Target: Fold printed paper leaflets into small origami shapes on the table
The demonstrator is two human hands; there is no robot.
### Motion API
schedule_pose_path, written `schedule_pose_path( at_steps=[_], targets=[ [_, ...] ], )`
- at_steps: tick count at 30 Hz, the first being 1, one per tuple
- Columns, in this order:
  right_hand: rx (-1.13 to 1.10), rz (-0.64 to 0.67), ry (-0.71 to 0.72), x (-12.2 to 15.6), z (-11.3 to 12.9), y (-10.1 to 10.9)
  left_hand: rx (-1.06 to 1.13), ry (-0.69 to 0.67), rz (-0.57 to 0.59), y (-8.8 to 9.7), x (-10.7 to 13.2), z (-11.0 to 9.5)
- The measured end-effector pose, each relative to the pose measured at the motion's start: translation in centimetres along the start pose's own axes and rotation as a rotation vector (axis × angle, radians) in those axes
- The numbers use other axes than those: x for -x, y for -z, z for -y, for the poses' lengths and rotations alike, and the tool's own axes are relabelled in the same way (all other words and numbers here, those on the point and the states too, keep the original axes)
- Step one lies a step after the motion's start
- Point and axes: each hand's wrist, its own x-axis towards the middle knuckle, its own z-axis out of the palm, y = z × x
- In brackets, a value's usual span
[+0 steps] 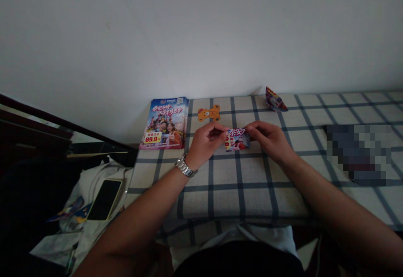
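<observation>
Both hands hold a small folded piece of colourful printed paper [237, 139] just above a table with a checked cloth [239, 184]. My left hand [204, 142], with a metal watch on the wrist, pinches the paper's left end with curled fingers. The paper's right end is gripped from the top by my right hand [270, 140]. A stack of printed flyers [164, 123] lies at the table's far left corner. Behind my hands lies an orange bear-shaped cutout [209, 113]. A finished folded paper shape [275, 99] stands by the wall.
A blurred dark patch [359, 153] covers something on the right of the table. To the left, below table level, a phone [104, 199] lies on white cloth among papers. A plain white wall runs right behind the table.
</observation>
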Motion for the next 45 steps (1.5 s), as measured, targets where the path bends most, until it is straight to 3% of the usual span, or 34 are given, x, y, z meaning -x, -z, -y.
schedule_pose_path(
  at_steps=[11, 24, 45],
  targets=[
    [0.123, -0.038, 0.065, 0.13, 0.00, 0.07, 0.026, 0.008, 0.016, -0.15, 0.07, -0.14],
    [0.145, 0.051, 0.040, -0.06, 0.19, -0.14, -0.002, -0.003, 0.024, -0.37, 0.18, -0.18],
    [0.292, 0.021, 0.089, -0.01, 0.24, -0.01, -0.086, -0.027, 0.034, -0.32, 0.01, -0.10]
  ],
)
